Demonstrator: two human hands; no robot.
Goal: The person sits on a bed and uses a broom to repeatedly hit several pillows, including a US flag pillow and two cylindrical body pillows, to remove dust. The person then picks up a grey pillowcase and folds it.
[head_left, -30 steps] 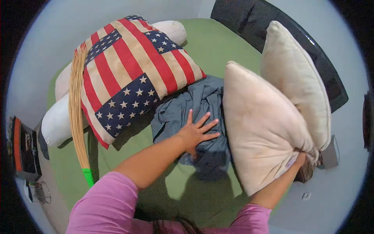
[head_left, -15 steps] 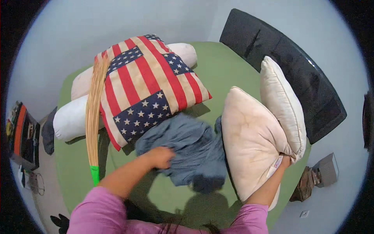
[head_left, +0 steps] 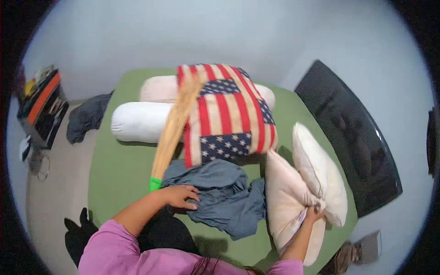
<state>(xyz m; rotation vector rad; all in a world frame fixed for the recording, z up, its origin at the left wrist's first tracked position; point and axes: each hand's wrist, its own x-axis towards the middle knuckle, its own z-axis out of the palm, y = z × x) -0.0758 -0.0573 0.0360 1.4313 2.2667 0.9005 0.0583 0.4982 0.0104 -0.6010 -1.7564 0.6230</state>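
My left hand (head_left: 182, 197) rests on a crumpled grey-blue cloth (head_left: 231, 208) at the near middle of the bed, fingers apart and slightly curled. My right hand (head_left: 314, 213) grips the pinched edges of two cream pillows, one (head_left: 284, 192) leaning against the other (head_left: 327, 178). Beyond the cloth lies a large cushion (head_left: 222, 114) with red, cream and navy stars-and-stripes pattern. A straw bundle broom (head_left: 172, 137) with a green handle lies along that cushion's left side. Two long bolsters, one white (head_left: 137, 121) and one pale (head_left: 156, 87), lie under and beside the cushion.
The green-sheeted bed (head_left: 110, 174) has a black headboard (head_left: 348, 133) at right. Walls border the back and right. On the floor at left are dark fabric (head_left: 87, 117) and a cluttered shelf unit (head_left: 41, 110). A grey object (head_left: 369, 245) sits beyond the bed's lower right.
My left hand has moved left across the grey-blue cloth, which is shifted and more bunched. My right hand keeps its grip on the pillows. The view now takes in more back wall.
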